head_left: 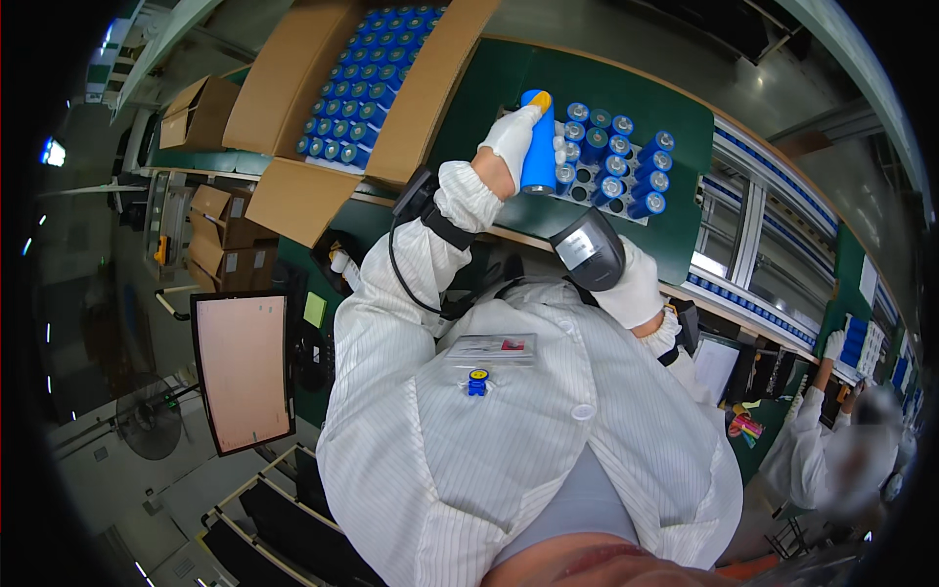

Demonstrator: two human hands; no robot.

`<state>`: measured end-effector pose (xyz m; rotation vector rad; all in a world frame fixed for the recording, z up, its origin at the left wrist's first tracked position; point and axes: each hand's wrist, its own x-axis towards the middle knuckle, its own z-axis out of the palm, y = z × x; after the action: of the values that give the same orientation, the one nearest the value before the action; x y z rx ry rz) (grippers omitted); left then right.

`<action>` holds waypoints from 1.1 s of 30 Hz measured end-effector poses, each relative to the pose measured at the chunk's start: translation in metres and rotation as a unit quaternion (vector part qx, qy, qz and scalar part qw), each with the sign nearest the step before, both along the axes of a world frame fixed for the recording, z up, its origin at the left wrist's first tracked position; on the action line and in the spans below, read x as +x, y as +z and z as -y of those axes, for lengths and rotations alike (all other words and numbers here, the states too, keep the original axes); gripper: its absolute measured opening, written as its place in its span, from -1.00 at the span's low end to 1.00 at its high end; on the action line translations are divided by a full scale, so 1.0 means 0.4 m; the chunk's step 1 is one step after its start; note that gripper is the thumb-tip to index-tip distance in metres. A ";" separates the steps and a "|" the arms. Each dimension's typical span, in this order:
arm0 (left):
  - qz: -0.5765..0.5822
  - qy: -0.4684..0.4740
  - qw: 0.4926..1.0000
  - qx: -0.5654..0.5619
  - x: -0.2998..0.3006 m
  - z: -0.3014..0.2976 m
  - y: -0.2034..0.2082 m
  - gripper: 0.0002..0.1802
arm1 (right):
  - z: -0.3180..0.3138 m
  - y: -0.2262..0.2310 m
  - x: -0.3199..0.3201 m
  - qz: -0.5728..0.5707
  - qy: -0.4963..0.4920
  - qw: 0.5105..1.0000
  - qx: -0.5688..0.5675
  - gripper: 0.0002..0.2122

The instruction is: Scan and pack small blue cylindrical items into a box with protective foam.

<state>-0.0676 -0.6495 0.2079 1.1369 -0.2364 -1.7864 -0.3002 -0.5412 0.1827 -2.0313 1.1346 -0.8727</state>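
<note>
My left hand (pixel 510 143), in a white glove, is wrapped round a blue cylindrical battery cell (pixel 539 158), which is tilted and has a yellow spot near its upper end. A black handheld barcode scanner (pixel 608 258) with a pale label sits in my gloved right hand (pixel 636 291). The scanner's head points up and left, toward the lower end of the cell, and stays apart from it. Just right of the held cell, a white holed tray (pixel 641 217) carries several upright blue cells (pixel 618 146). Some of its holes show bare.
An open cardboard box (pixel 427 103) full of blue cells stands left on the green table (pixel 685 117). A metal-railed conveyor (pixel 748 230) runs along the right. At lower left stands a monitor (pixel 242 367). Another person (pixel 831 450) works at far right beside more blue cells.
</note>
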 end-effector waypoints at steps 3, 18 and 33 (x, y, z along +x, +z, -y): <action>0.006 -0.003 1.000 -0.011 -0.020 -0.019 0.022 -0.73 | 0.000 -0.014 0.001 -0.027 0.005 1.000 -0.003 -0.76; 0.302 -0.033 0.870 -0.387 -0.054 -0.165 0.072 -0.36 | -0.020 -0.033 -0.081 0.028 -0.114 0.991 0.057 -0.70; 0.514 -0.079 0.731 -0.443 -0.103 -0.153 -0.149 -0.44 | 0.005 -0.099 -0.141 0.055 -0.206 0.976 0.051 -0.74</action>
<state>-0.1087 -0.5884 0.1484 1.2254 -1.6823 -0.7190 -0.3565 -0.5430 0.1431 -1.6682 1.5337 -1.0857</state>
